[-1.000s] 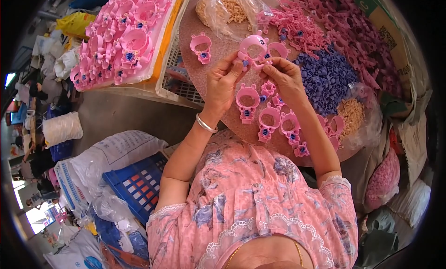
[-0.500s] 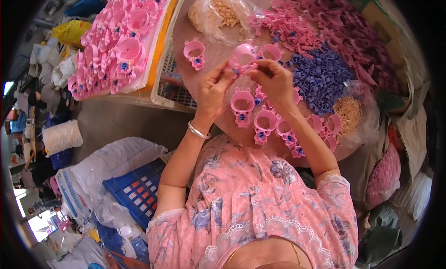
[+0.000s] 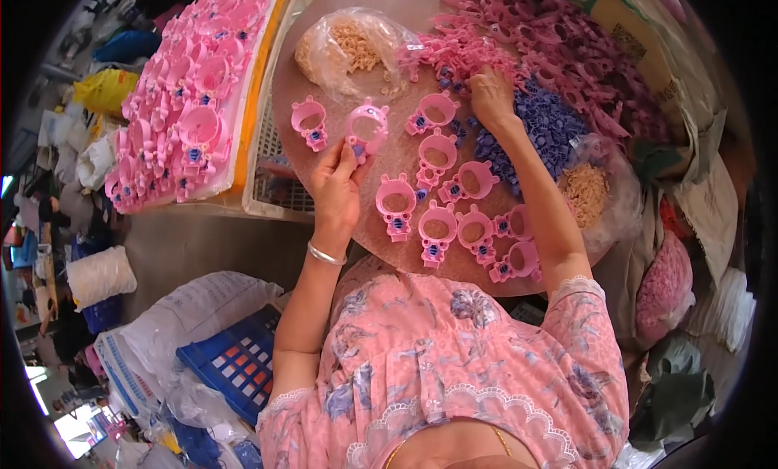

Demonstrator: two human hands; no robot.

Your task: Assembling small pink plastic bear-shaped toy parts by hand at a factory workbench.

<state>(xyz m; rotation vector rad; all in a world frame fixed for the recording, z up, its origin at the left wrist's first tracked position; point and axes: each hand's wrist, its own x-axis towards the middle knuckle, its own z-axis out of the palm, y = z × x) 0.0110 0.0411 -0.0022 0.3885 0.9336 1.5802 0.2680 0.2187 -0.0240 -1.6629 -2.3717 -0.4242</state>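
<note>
"Looking down from the head camera, what do you see in the left hand (image 3: pixel 337 189)?"

"A pink ring toy (image 3: pixel 373 142), round at the top with little ears. The grip is closed, thumb and fingers pinching the toy's lower end. It's held up over the desk (image 3: pixel 369 214), toward the left side."

"And the right hand (image 3: pixel 492 100)?"

"That's the big change. Half a second ago both hands met at the toy; now the right one has let go and moved off to the heap of small pink parts (image 3: pixel 466 57), just beside the pile of blue parts (image 3: pixel 545 127)."

"Is it pinching something there?"

"I can't tell. The fingertips are lost among the pieces."

"Anything else different?"

"The whole view has shifted a bit, so the desk sits further left. With the right forearm swung outward, more of the other ring toys (image 3: pixel 399 222) show between the arms; earlier it covered some of them."

"What stayed put?"

"The clear bag (image 3: pixel 318 54) of pale pieces (image 3: pixel 356 47) is on the desk's far side, and the tray (image 3: pixel 258 80) crowded with pink toys is off to the left, as before."
</note>
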